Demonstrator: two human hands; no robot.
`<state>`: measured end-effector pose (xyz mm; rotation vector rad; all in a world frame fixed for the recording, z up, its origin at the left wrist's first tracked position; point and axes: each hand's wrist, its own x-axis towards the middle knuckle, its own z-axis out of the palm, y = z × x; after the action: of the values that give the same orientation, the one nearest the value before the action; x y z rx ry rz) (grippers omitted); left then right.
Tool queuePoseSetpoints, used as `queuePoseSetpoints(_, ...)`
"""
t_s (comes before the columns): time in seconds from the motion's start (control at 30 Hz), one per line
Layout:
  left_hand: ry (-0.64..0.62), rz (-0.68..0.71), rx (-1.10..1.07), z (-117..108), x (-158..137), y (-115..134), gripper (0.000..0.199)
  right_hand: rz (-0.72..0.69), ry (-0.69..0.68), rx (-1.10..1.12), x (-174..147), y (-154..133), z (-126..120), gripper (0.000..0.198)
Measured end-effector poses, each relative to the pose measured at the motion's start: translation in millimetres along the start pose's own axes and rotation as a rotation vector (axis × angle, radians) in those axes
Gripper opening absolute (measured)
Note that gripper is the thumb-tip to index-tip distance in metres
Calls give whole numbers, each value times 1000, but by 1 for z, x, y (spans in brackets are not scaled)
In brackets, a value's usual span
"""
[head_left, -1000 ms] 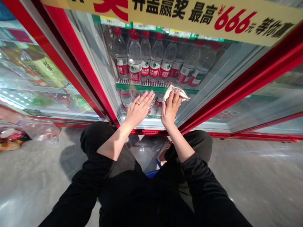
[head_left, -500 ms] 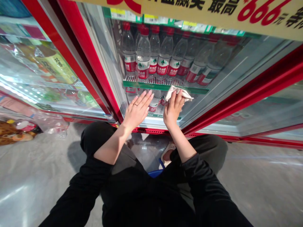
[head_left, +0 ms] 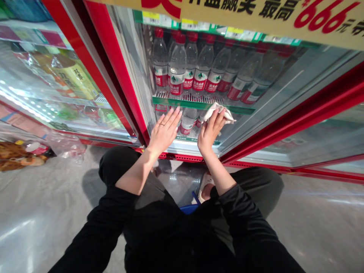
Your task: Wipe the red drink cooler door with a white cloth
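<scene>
1. The right hand (head_left: 209, 134) has its fingers bent a little, pressing a white cloth (head_left: 218, 110) on the glass door (head_left: 274, 104).
2. The left hand (head_left: 164, 132) lies flat on the glass door, near the cloth, fingers straight and close together.
3. Behind the glass, water bottles (head_left: 178, 72) with red caps stand on a shelf (head_left: 203, 105).
4. A yellow sign (head_left: 256, 21) is up top.

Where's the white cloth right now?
In the head view, right of centre, the white cloth is under the right hand, near the green shelf edge.
</scene>
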<state>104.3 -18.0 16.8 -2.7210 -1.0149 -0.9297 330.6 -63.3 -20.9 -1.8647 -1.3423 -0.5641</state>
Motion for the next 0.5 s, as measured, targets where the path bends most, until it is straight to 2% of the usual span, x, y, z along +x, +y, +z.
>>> queuePoseSetpoints(0.07, -7, -6, 14, 0, 0, -1, 71, -29, -51, -33, 4, -13, 0, 72)
queuePoseSetpoints(0.13, -9, -10, 27, 0, 1, -2, 69, -106, -159, -65, 2, -18, -3, 67)
queuePoseSetpoints(0.27, 0, -17, 31, 2, 0, -4, 69, -239, -336, -65, -11, 2, -11, 61)
queuePoseSetpoints(0.4, 6, -24, 17, 3, -2, -4, 72, -104, -252, -68, -13, 26, -15, 61)
queuePoseSetpoints(0.5, -1, -23, 4, 3, -3, -3, 72, -48, -184, -60, -3, 22, -14, 63)
